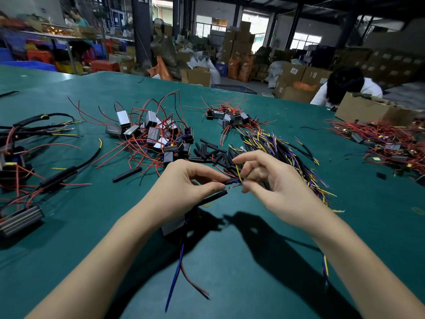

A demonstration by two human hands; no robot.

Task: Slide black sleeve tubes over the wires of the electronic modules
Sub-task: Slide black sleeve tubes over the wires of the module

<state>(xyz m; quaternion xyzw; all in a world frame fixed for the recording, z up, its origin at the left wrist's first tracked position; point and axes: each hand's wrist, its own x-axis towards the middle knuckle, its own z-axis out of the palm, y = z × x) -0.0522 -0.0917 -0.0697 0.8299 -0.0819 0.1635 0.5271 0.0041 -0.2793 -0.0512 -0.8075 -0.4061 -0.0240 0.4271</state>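
**Hands meet over a sleeve tube and wire ends**

Left hand (184, 183) pinches a short black sleeve tube (227, 182) between thumb and forefinger, its other fingers curled beneath; a second, longer black tube (212, 198) juts out from under the same hand, and a grey module (173, 225) hangs below the wrist with a blue wire (175, 270) and a red wire (194, 284) trailing toward the camera. Right hand (269, 180) faces it, thumb and fingertips closed on thin wire ends (yellow, blue and red) just at the tube's mouth; whether the wires have entered the tube cannot be told. Both hands are held above the green table (230, 261). Behind them lie loose sleeve tubes (211, 153), a heap of modules with red leads (151, 132), and a bundle of black, yellow and purple wires (287, 150); sleeved assemblies (57, 178) rest at far left.
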